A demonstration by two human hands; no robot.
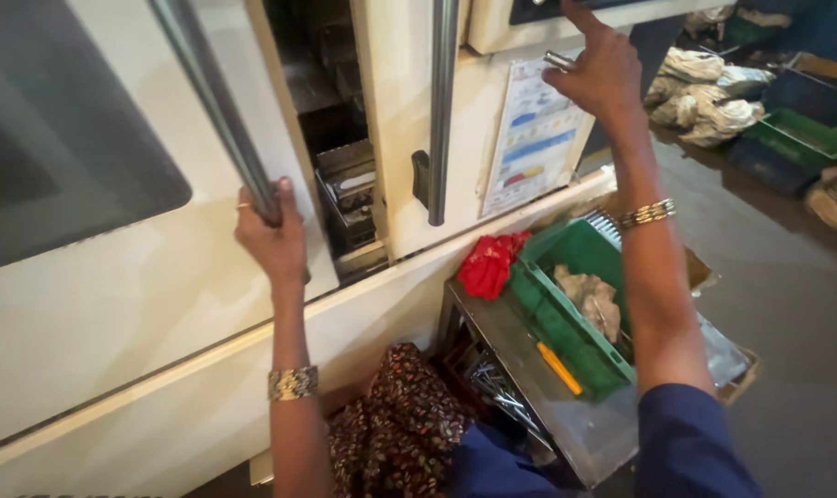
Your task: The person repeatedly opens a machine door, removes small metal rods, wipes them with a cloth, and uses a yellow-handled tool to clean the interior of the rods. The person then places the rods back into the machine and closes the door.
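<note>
My left hand (269, 232) is closed around the long steel handle bar (218, 101) of a cream machine door (114, 277) with a dark window. That door stands slightly apart from the second door (395, 138), leaving a narrow dark gap (331, 138) where machine parts show. My right hand (598, 69) is raised to the control panel (548, 14) at the top, index finger stretched onto it. A small shiny metal piece (559, 62) sits between its thumb and fingers. Both wrists wear metal bracelets.
A steel table (566, 420) stands below the machine with a green plastic crate (566, 314) holding a crumpled cloth, a red rag (489, 263) and an orange tool (559, 367). More crates and wrapped bundles (709, 92) lie on the floor at the right.
</note>
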